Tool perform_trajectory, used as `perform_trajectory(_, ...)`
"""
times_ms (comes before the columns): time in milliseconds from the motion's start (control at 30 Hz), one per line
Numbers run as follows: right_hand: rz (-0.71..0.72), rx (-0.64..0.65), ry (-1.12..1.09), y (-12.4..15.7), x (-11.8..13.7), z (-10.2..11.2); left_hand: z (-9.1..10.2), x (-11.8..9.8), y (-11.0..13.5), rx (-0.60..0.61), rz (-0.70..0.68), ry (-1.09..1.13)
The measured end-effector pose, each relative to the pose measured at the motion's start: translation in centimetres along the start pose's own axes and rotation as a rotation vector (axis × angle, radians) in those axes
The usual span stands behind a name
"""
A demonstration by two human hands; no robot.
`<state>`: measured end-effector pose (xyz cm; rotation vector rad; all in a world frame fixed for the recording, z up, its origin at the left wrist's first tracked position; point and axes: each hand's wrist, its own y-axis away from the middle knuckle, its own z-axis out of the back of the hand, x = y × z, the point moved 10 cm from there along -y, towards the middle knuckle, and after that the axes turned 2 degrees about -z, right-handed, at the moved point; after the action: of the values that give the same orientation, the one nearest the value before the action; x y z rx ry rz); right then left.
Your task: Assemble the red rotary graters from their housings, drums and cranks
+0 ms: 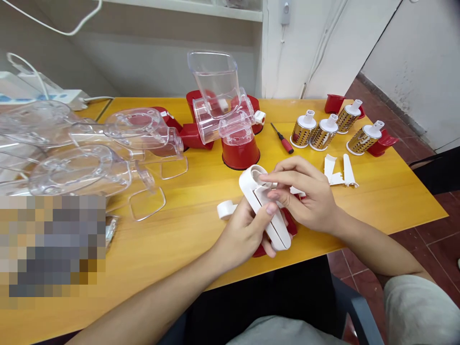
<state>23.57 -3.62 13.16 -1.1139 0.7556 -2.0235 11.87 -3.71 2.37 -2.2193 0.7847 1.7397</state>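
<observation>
My left hand (247,225) is wrapped round a long white plastic handle (278,232), which is tilted and has a round ring at its upper end and a slot along its side. The fingers of my right hand (305,191) are bent together at the ring end, with index finger and thumb touching the handle there. Whether a small piece sits between those fingertips is hidden. Beneath my hands lie red plastic parts (291,225), mostly covered. A white ring-ended part (226,209) rests on the table just left of my left hand.
Behind my hands stands a clear hopper (217,86) on a red base (240,152). A screwdriver (285,143), several metal grater drums (304,130) and white plastic pieces (348,170) lie to the right. Several clear housings (82,167) crowd the left of the yellow table (172,258).
</observation>
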Motion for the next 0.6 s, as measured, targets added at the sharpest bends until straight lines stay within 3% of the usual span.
perform_trajectory(233, -0.028, -0.125, 0.019, 0.6, -1.0, 0.5, -0.5, 0.3, 0.1, 0.063, 0.028, 0.058)
perform_trajectory(600, -0.018, -0.151, -0.011, 0.8, -0.7, 0.3, -0.5, 0.6, 0.1, 0.100, 0.039, 0.094)
